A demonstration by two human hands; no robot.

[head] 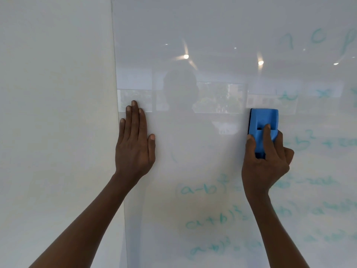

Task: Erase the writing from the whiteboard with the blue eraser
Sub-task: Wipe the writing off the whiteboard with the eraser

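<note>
A glossy whiteboard [202, 151] fills most of the view. Faint teal maths writing [201, 189] covers its lower middle and right side. My right hand [266, 163] grips a blue eraser [263, 124] and holds it against the board, upright, just left of the writing on the right. My left hand [135, 140] lies flat on the board near its left edge, fingers straight and pointing up.
A plain white wall [54, 122] adjoins the board's left edge [117, 113]. The board reflects ceiling lights, windows and a person's outline. More faint teal letters [316, 38] sit at the upper right.
</note>
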